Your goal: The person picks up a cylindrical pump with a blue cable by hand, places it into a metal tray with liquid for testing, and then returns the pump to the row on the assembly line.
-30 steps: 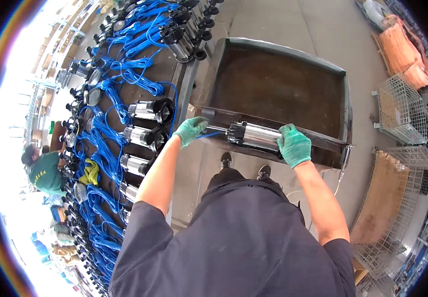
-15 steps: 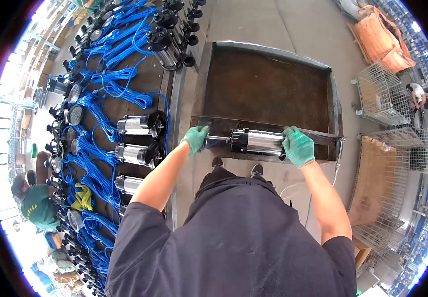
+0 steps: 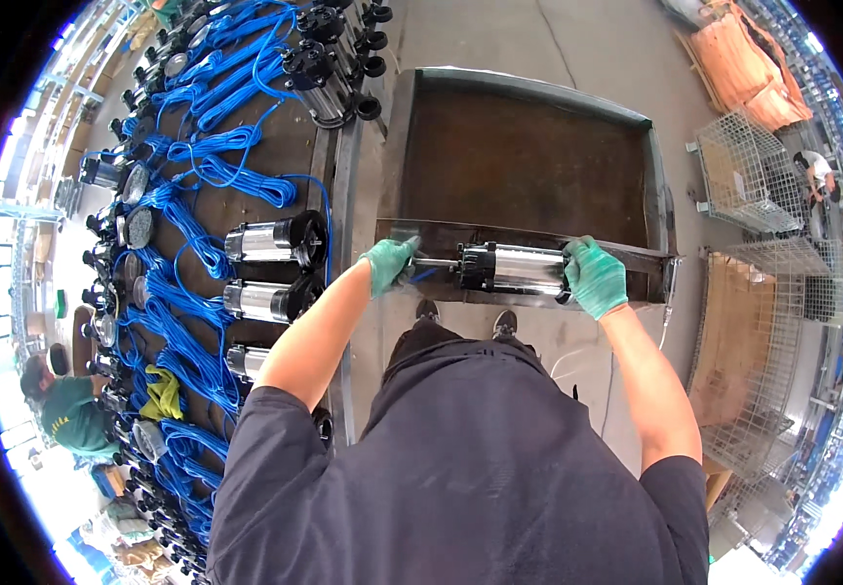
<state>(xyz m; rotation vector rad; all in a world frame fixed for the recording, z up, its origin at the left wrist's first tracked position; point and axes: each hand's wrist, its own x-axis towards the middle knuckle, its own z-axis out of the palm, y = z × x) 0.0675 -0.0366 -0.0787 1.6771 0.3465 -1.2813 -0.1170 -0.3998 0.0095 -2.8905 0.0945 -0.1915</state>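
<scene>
A silver motor cylinder (image 3: pixel 524 269) with a black left end piece lies sideways on the near ledge of the metal bench (image 3: pixel 529 107). A thin metal shaft (image 3: pixel 435 261) runs out of it to the left. My left hand (image 3: pixel 389 265), in a green glove, is closed round the outer end of that shaft; what sits there is mostly hidden and blurred. Over the motor's right end curls my right hand (image 3: pixel 595 277), also green-gloved, with its fingers on top. A short bit of blue shows just below the shaft.
On my left, a long table (image 3: pixel 290 166) holds several silver-and-black pumps (image 3: pixel 270 242) and bundles of blue cable (image 3: pixel 241 161). A yellow-green cloth (image 3: pixel 161 392) lies among them. Someone in green (image 3: pixel 80 414) is beyond it. Wire cages (image 3: pixel 748 175) stand at right.
Both hands stay on the motor and its shaft. My left hand has turned slightly at the shaft end. The whole view has shifted a little.
</scene>
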